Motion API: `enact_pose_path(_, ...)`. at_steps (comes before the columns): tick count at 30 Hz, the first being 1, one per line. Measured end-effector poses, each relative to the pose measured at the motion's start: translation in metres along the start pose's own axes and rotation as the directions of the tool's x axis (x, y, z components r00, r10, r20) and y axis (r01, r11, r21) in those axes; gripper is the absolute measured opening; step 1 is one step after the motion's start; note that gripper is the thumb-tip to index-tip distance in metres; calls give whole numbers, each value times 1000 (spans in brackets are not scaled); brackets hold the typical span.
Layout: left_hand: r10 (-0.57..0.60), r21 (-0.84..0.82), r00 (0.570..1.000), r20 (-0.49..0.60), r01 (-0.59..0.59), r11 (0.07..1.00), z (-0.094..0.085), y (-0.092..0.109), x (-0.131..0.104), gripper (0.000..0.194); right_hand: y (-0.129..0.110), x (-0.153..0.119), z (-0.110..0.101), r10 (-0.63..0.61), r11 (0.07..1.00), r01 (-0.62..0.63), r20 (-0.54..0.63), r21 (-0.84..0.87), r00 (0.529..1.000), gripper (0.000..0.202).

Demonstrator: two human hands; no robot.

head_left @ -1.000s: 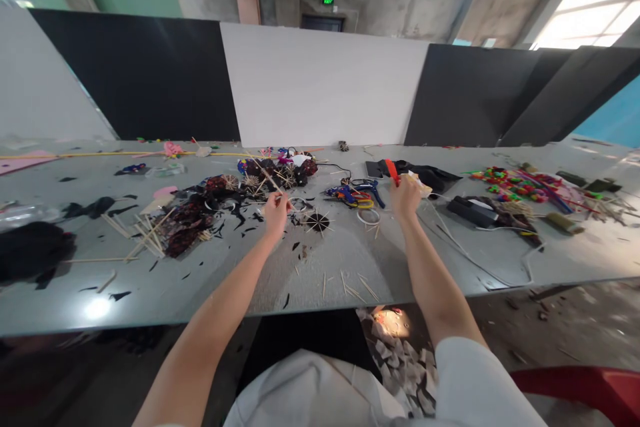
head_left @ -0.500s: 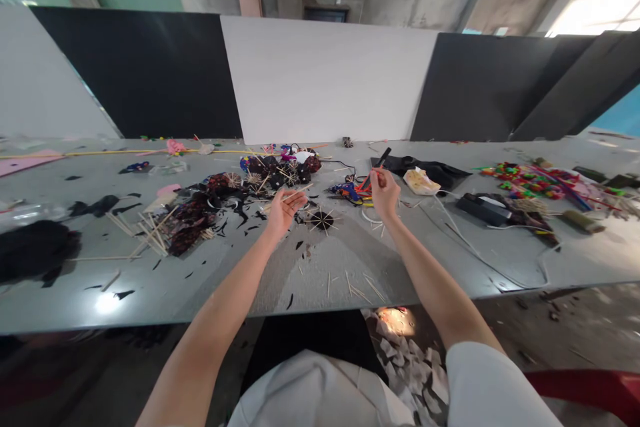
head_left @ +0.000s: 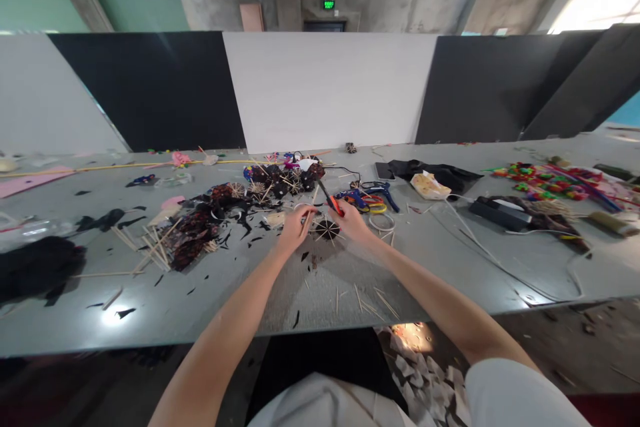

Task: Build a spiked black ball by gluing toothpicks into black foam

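Observation:
In my right hand (head_left: 350, 221) is a slim red-and-black utility knife (head_left: 332, 200), its black end pointing up and left. The fingers of my left hand (head_left: 295, 228) pinch a thin wooden stick (head_left: 315, 196) that rises toward the knife. Between and just below the hands lies a round black piece with light sticks (head_left: 328, 229) spread out like spokes. Close behind my right hand are a blue glue gun (head_left: 354, 198) and a yellow-handled tool (head_left: 374, 205). A pale ring (head_left: 381, 223), perhaps a tape roll, lies right of that hand.
Behind my left hand is a pile of dark spoked pieces (head_left: 280, 180). Bundled sticks (head_left: 157, 247) and patterned dark cloth (head_left: 190, 240) lie left. At right are a tissue-like white packet (head_left: 429, 185), a black box (head_left: 500, 212) with a white cable, and colourful craft bits (head_left: 540, 180).
My right hand has come left and down with the knife, close to my left hand. My left hand has turned from palm-up to a pinch on the stick. The view has shifted slightly.

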State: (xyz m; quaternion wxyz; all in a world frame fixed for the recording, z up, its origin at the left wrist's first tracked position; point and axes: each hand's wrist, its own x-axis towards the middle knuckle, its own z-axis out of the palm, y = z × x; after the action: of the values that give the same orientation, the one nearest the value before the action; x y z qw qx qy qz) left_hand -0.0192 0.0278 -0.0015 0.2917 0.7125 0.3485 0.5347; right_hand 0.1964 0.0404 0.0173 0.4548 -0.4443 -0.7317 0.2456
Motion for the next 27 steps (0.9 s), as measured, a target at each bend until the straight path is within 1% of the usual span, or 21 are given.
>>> enact_pose_path(2,101,99,983,155,-117,988,0,3,-2,33,-3,-2,4,90,985,-106,118,135,989,46)
enact_pose_path(4,172,165,941,291,-227,960,0,3,-2,46,-6,-3,6,151,938,-199,182,284,972,54)
enact_pose_path(7,209,244,891,402,-324,914,1,2,-1,58,-10,-5,7,206,846,-261,167,464,964,57)
enact_pose_path(10,176,291,871,459,-335,896,2,3,-1,62,-12,-5,7,257,783,-295,147,547,955,55)
enact_pose_path(11,159,293,876,455,-315,903,3,4,-2,60,-12,-4,6,269,771,-302,142,561,953,55)
enact_pose_path(12,138,282,894,426,-276,919,5,5,-3,57,-12,-4,6,278,762,-301,130,573,952,56)
enact_pose_path(13,110,255,921,373,-216,943,7,5,-4,53,-11,-3,6,284,758,-293,109,583,953,56)
enact_pose_path(15,17,148,971,237,-54,988,13,6,-7,42,-11,-2,6,291,757,-269,62,595,955,56)
enact_pose_path(16,-44,77,983,180,30,997,17,5,-7,38,-11,-1,6,288,762,-257,45,594,957,56)
enact_pose_path(17,-104,8,984,148,104,995,22,5,-8,37,-11,-1,6,282,772,-246,31,587,959,56)
enact_pose_path(19,-198,-98,969,149,213,972,32,2,-7,37,-12,-1,7,263,800,-230,19,554,964,55)
enact_pose_path(20,-227,-120,962,154,246,962,37,0,-7,36,-12,-2,7,252,817,-223,18,532,968,55)
enact_pose_path(22,-236,-83,959,154,251,964,43,-5,-5,33,-11,-3,6,225,855,-207,19,475,974,54)
enact_pose_path(24,-250,-71,963,105,258,964,44,-10,-4,37,-8,-4,4,178,913,-170,14,371,984,54)
enact_pose_path(25,-261,-80,964,61,265,961,43,-12,-3,38,-6,-4,2,144,947,-139,5,291,990,54)
enact_pose_path(27,-281,-110,959,-37,275,955,39,-15,-2,38,-2,-4,-1,70,996,-70,-2,53,998,54)
